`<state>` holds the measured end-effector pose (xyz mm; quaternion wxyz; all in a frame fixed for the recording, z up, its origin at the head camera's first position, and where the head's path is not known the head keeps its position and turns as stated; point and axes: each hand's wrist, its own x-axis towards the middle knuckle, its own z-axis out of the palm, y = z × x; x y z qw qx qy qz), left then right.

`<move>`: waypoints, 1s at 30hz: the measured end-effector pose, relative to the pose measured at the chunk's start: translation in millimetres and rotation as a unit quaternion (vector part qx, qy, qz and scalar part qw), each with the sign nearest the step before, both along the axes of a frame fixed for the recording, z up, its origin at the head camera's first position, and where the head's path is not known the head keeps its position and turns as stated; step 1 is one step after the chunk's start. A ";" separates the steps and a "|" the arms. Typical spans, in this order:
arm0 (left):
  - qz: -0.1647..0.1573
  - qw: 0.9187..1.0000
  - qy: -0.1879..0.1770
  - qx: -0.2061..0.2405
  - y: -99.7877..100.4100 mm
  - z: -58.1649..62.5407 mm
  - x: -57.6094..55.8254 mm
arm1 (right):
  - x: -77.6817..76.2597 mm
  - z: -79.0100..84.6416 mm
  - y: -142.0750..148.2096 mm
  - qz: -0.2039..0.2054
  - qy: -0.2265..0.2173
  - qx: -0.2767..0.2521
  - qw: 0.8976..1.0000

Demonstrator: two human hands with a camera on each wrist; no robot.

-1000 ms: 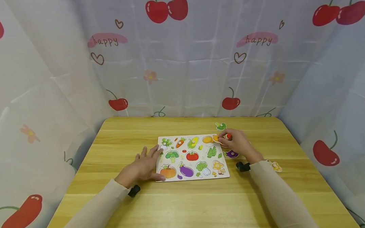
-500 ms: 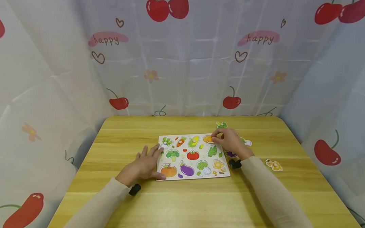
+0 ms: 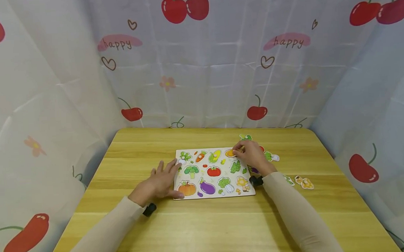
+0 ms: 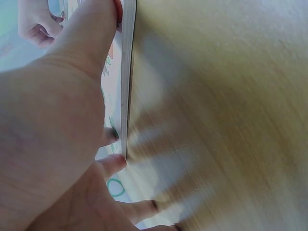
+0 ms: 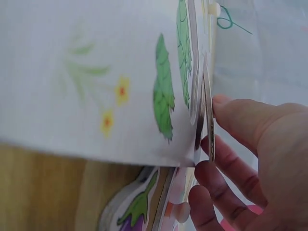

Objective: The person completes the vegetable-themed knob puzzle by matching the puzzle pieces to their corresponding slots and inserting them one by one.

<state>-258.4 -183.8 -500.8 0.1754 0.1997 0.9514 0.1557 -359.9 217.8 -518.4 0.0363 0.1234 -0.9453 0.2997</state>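
My right hand (image 3: 253, 156) pinched an orange piece (image 3: 230, 153), perhaps tilted, near the far-right corner of the board (image 3: 226, 170), left hand (image 3: 161, 183) spread.

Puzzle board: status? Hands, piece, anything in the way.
Left hand spread at left edge of puzzle board. Right hand pinches orange piece, top-right corner. Piece tilted, not yet flat. Loose pieces right of board; no blockage seen.

Two hands in play, left hand (image 3: 158, 184) and right hand (image 3: 254, 156), over one puzzle board (image 3: 227, 171)! Three seated pieces: one radish (image 3: 184, 158), one carrot (image 3: 200, 157), one corn (image 3: 215, 156). One orange piece (image 3: 229, 153) at the right fingertips. Towards the worktop's (image 3: 199, 224) right edge, six loose pieces show: one eggplant (image 3: 255, 170), one mushroom (image 3: 305, 182), one leafy cabbage (image 3: 272, 156), one red (image 3: 262, 149), two green (image 3: 245, 137)!
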 end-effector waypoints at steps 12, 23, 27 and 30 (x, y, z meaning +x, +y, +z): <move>0.003 1.000 -0.005 0.003 0.0 1.5 1.2 | -2.5 -1.1 -5.2 -0.003 -0.022 -0.003 1.000; 0.005 1.000 -0.006 0.009 1.1 1.5 4.3 | 1.1 3.4 -9.5 0.005 -0.033 -0.017 0.999; 0.004 1.000 -0.004 0.007 1.2 2.2 4.4 | 1.9 5.5 -11.3 0.004 -0.034 -0.017 0.999; 0.002 1.000 -0.002 0.005 1.1 1.9 3.7 | 1.6 5.8 -11.9 0.003 -0.034 -0.018 0.999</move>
